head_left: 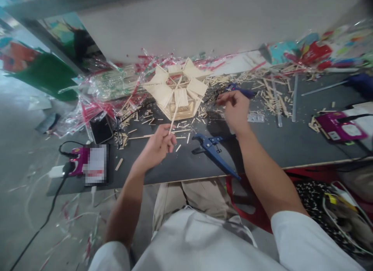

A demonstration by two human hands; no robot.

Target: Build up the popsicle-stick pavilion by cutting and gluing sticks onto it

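Observation:
My left hand [159,146] is closed in a pinch on a thin wooden stick [174,117] that points up toward a small hexagonal model [177,90] built of pale wooden sticks on the dark table [276,143]. My right hand [236,108] is farther back, to the right of the model, with fingers curled around a dark blue tool [241,91], partly hidden and blurred. A blue-handled cutter [214,148] lies on the table between my two forearms.
Loose cut sticks litter the table around the model and at back right [271,94]. A phone [101,129] and crumpled plastic wrappers [96,96] lie at left. A purple device [339,127] sits at right, another with a cable at the left edge [78,160].

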